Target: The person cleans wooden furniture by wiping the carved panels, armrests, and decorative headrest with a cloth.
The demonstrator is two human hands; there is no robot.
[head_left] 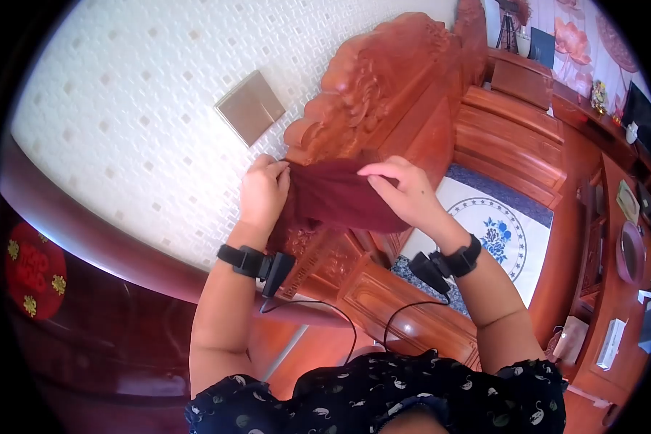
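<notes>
A dark red cloth point(333, 192) is stretched between my two hands in front of the carved wooden bench back. My left hand point(265, 192) is closed, pinching the cloth's upper left corner between thumb and fingers. At the other side, my right hand point(406, 194) grips the cloth near its upper right edge, thumb and forefinger drawn close together. The lower part of the fabric hangs in loose folds. Whether it is a garment or a plain cloth, I cannot tell.
Behind the cloth stands a carved wooden bench point(383, 65) with a white and blue seat cushion point(532, 217). A switch plate point(251, 108) is on the patterned wall. Dark glossy furniture point(108, 347) curves at left. A wooden table point(593, 318) bearing a basin point(631, 253) is at right.
</notes>
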